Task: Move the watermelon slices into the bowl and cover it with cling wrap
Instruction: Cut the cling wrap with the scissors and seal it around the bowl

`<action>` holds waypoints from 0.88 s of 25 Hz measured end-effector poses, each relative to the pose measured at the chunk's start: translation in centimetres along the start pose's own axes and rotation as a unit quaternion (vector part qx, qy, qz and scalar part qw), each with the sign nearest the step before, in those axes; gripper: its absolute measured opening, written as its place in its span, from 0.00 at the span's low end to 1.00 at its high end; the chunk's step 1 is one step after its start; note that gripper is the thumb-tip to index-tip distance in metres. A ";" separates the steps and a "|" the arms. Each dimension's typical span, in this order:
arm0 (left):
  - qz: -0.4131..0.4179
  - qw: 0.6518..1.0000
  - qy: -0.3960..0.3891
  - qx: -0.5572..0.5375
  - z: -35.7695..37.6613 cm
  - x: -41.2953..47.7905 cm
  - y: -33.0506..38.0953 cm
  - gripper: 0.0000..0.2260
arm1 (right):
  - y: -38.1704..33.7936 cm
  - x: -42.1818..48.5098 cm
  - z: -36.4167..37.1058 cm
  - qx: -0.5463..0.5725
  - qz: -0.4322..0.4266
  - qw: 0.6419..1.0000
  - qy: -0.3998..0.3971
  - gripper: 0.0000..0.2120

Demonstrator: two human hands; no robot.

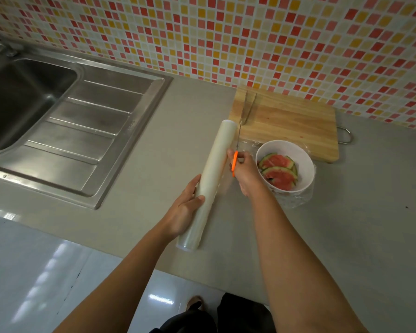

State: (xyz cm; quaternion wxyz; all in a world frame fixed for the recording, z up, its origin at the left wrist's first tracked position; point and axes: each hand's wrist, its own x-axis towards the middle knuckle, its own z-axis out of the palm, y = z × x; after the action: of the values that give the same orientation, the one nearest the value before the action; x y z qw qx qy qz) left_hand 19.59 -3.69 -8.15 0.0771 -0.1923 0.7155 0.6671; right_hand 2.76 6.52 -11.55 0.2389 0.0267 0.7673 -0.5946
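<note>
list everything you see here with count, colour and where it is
cutting board: one, wooden, by tiled wall
tongs: one, metal, on board
bowl: one, white, on counter at board's near edge
watermelon slices: several, red with green rind, in bowl
cling wrap roll: one, whitish, left of bowl
scissors: one, orange handle, blades beside roll
sink: one, steel, far left
left hand: one, grips roll
right hand: one, holds scissors
</note>
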 end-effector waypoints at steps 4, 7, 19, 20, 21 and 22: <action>0.013 1.000 0.009 -0.012 -0.7 -0.2 0.0 0.31 | -0.3 0.4 0.1 0.000 0.010 1.000 0.007 0.16; 0.015 1.000 0.017 -0.021 -1.4 -0.3 0.2 0.30 | -0.3 0.7 0.0 -0.008 0.012 1.000 0.009 0.14; 0.046 0.995 0.062 -0.061 -2.0 0.8 0.5 0.30 | -0.7 0.5 0.3 -0.031 0.023 0.999 0.027 0.11; 0.045 0.995 0.062 -0.059 -1.9 1.0 0.5 0.31 | -0.8 0.3 0.4 -0.032 0.025 0.999 0.025 0.13; 0.045 0.996 0.063 -0.053 -1.9 1.2 0.6 0.31 | -0.8 0.1 0.5 -0.037 0.021 0.999 0.024 0.14; 0.042 0.996 0.065 -0.046 -2.0 1.5 0.6 0.31 | -0.8 -0.3 0.7 -0.040 0.016 0.999 0.025 0.16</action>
State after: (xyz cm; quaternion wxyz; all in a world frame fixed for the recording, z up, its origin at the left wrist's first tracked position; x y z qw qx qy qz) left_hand 18.33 -5.86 -7.96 -0.0066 -0.2082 0.6951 0.6881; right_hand 2.96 5.70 -10.83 0.2304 0.0440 0.7957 -0.5584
